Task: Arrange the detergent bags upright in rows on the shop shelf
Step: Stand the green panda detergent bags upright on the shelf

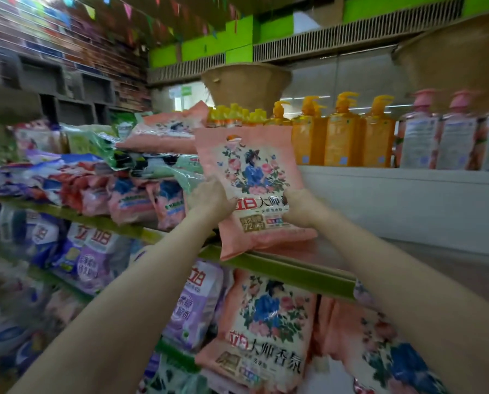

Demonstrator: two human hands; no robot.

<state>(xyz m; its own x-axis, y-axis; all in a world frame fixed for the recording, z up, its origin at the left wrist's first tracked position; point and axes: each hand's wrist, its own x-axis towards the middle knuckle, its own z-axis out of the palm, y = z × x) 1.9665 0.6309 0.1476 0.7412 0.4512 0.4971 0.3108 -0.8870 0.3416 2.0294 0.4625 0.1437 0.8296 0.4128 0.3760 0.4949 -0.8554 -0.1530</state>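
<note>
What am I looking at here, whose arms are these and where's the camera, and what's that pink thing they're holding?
There is no machine here. One camera sits on a person's head and looks forward and down, so the two bare arms reaching in from the bottom are that person's own. The left hand and right hand grip the two sides of a pink detergent bag printed with flowers, holding it upright with its bottom edge at the green front lip of a shop shelf. To the left on that shelf, other bags lie in a loose pile. Behind stand orange pump bottles and pink-capped bottles. On the shelf below, more bags stand, among them a matching pink bag.
</note>
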